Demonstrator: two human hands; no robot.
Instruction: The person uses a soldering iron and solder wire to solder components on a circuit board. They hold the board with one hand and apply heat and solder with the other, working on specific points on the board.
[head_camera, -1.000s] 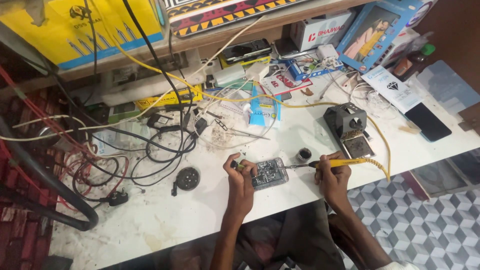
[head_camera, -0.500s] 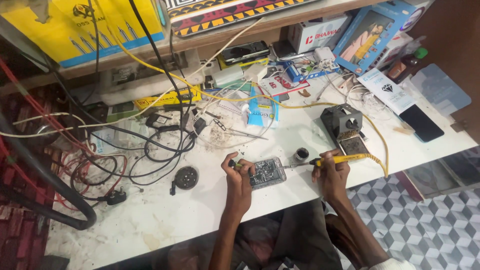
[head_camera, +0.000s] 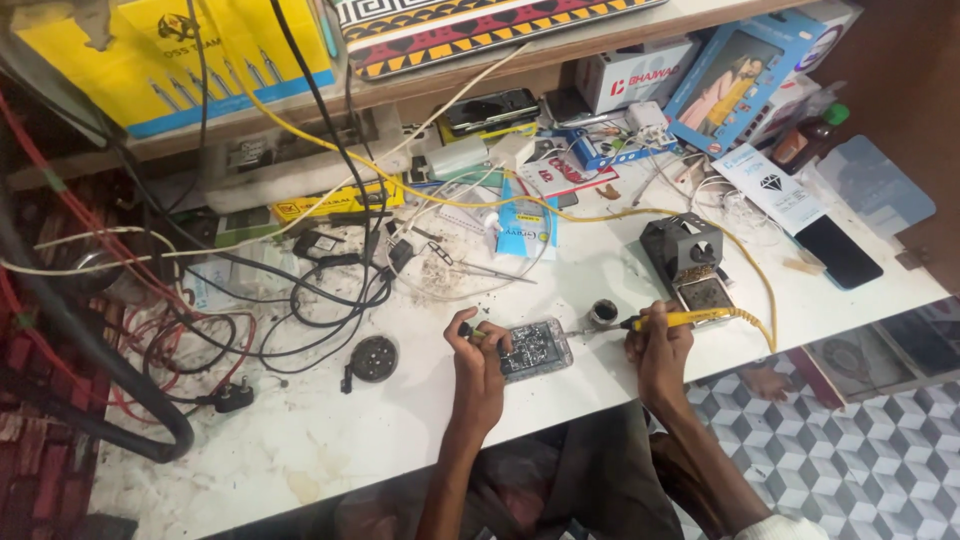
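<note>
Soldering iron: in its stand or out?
Out: the right hand holds the yellow soldering iron toward the circuit board; stand holds none.

Circuit board (head_camera: 535, 349) on the table (head_camera: 300, 430) — iron stand (head_camera: 690, 262) behind-right.

A small grey circuit board (head_camera: 535, 348) lies flat near the tabletop's (head_camera: 420, 420) front edge. A yellow-handled soldering iron (head_camera: 672, 319) is held roughly level, its tip seemingly meeting the board's right edge.
</note>
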